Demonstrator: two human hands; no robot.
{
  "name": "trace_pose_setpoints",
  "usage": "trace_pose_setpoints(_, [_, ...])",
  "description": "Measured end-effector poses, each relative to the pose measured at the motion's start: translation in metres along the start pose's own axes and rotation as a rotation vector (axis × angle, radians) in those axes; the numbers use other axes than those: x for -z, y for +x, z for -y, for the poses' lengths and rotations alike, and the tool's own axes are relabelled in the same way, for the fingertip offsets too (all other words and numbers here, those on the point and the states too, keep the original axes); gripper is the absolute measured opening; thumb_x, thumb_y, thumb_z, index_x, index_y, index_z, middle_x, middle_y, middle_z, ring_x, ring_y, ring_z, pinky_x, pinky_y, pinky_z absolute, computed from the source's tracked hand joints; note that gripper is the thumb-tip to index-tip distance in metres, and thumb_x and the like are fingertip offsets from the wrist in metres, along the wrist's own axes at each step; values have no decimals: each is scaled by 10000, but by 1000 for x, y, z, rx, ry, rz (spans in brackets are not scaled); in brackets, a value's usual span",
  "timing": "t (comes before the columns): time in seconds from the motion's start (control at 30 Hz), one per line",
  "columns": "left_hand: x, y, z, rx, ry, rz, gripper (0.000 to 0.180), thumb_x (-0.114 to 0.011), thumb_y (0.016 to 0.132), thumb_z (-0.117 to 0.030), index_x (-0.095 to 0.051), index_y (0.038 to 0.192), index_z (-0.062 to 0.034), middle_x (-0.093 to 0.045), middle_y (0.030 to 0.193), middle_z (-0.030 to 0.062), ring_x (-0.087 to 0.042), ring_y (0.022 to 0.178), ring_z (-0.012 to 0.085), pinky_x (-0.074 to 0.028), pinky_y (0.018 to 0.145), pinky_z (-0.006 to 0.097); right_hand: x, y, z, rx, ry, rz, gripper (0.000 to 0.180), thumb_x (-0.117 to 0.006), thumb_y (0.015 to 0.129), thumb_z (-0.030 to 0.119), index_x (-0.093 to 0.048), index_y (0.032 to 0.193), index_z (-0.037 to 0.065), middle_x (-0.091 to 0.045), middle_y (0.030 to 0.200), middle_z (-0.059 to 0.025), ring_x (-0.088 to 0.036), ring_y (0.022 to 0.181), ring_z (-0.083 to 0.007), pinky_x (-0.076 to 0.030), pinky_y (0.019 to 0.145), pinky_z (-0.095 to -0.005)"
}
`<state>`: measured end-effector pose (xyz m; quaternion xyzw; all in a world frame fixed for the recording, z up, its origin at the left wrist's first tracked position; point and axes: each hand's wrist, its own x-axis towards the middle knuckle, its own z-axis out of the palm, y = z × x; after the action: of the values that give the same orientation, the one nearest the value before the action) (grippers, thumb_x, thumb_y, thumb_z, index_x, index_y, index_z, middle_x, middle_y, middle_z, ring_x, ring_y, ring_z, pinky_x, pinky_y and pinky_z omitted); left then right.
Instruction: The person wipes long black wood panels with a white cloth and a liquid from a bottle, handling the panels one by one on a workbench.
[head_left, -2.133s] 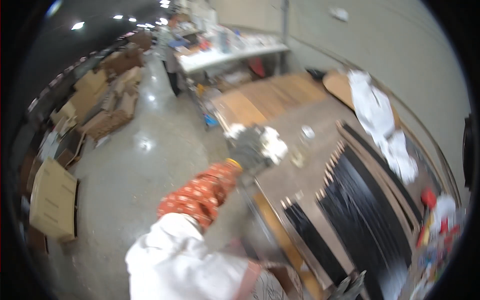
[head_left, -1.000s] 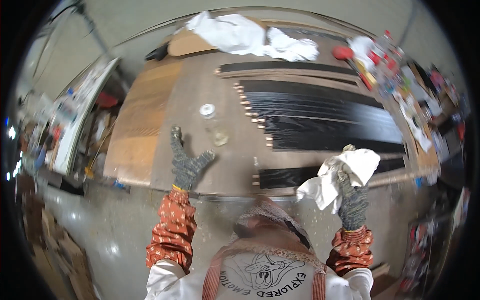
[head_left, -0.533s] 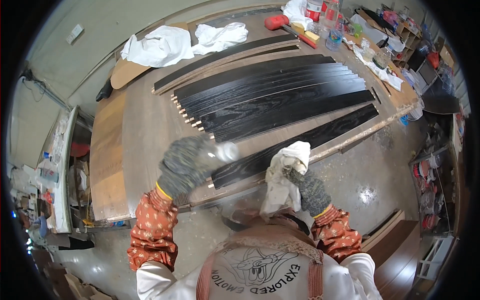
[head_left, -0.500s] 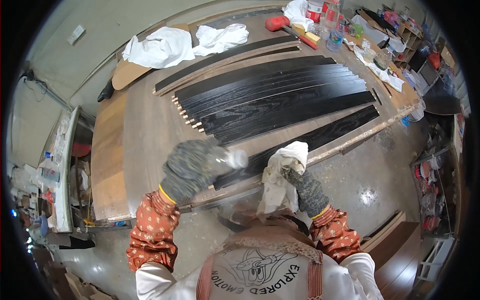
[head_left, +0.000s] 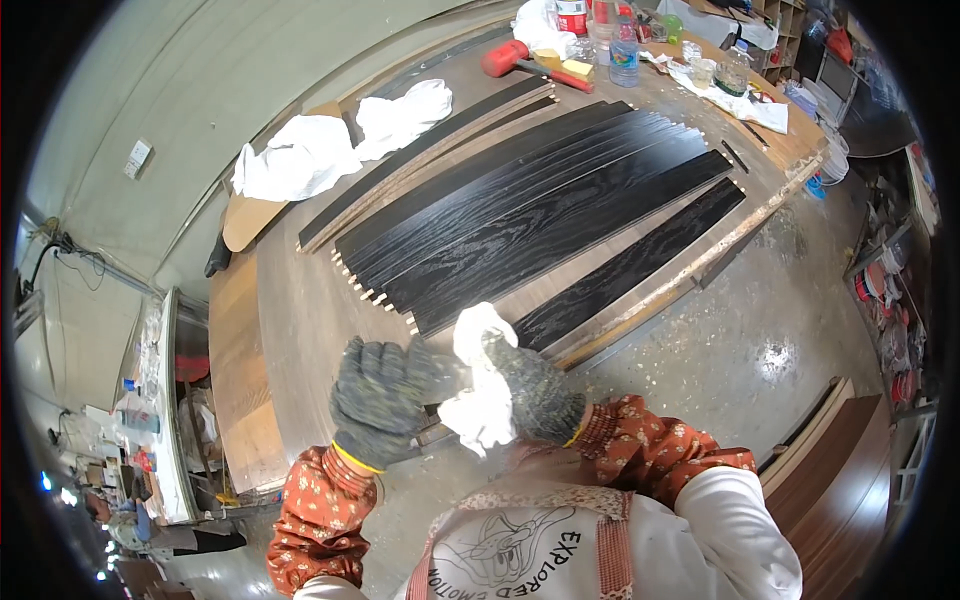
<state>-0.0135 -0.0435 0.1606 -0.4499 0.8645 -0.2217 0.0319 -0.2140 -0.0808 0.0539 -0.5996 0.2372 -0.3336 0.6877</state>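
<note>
My left hand (head_left: 380, 395), in a dark knitted glove, is wrapped round a small clear bottle (head_left: 450, 378), mostly hidden by the fingers and the cloth. Gripped in my gloved right hand (head_left: 540, 395) is a crumpled white cloth (head_left: 483, 405), bunched against the bottle's end. Both hands are close together over the table's near edge. Just beyond them, a single black wood-grained plank (head_left: 640, 262) lies along that edge, its near end behind my right hand. Farther in, several black planks (head_left: 520, 215) lie side by side, pale pegs at their left ends.
The wooden table (head_left: 295, 330) also bears more planks (head_left: 430, 165) on edge, white cloths (head_left: 300, 160), a red-headed mallet (head_left: 505, 58), a yellow sponge (head_left: 577, 68) and a plastic bottle (head_left: 624, 50). Brown boards (head_left: 830, 480) lean at the lower right. A cluttered shelf (head_left: 165, 400) stands left.
My left hand has turned and lowered with the bottle. The right hand has moved left with the cloth, bringing it against the bottle. My view has turned, so the table sits differently.
</note>
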Motion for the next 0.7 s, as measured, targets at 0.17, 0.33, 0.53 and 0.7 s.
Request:
trace_pose_setpoints(0.17, [-82, -25, 14, 799, -1013, -106, 592, -762, 712, -292, -515, 1200, -65, -636, 1011, 109, -608, 965, 265, -482, 857, 373, -9, 30, 3, 171, -476, -282, 435, -539, 896, 127, -459, 1320, 71, -559, 1172, -179, -547, 1107, -282, -466, 944, -375])
trace_pose_setpoints(0.33, [-162, -89, 81, 1003, -730, -357, 459, -702, 804, -224, -513, 1172, -25, -599, 1085, 126, -598, 959, 236, -502, 830, 341, 47, 10, 45, 168, -155, -469, 421, -583, 869, 57, -482, 1277, 51, -579, 1119, -163, -571, 1042, -243, -546, 828, -330])
trace_pose_setpoints(0.53, [-175, -106, 41, 1248, -971, -637, 680, -754, 782, -252, -379, 1284, 10, -520, 1200, 134, -545, 1034, 229, -472, 904, 338, 121, -43, 87, 567, -874, -851, 393, -675, 811, 58, -522, 1172, 67, -568, 1150, -163, -566, 1102, -294, -531, 896, -378])
trace_pose_setpoints(0.7, [-98, -37, -76, 1166, -1023, -747, 567, -673, 864, -266, -408, 1289, -1, -527, 1208, 133, -556, 1053, 266, -461, 917, 367, 109, -17, 33, 153, -1142, -639, 427, -722, 787, 245, -578, 1144, 59, -560, 1169, -167, -537, 1094, -312, -430, 956, -462])
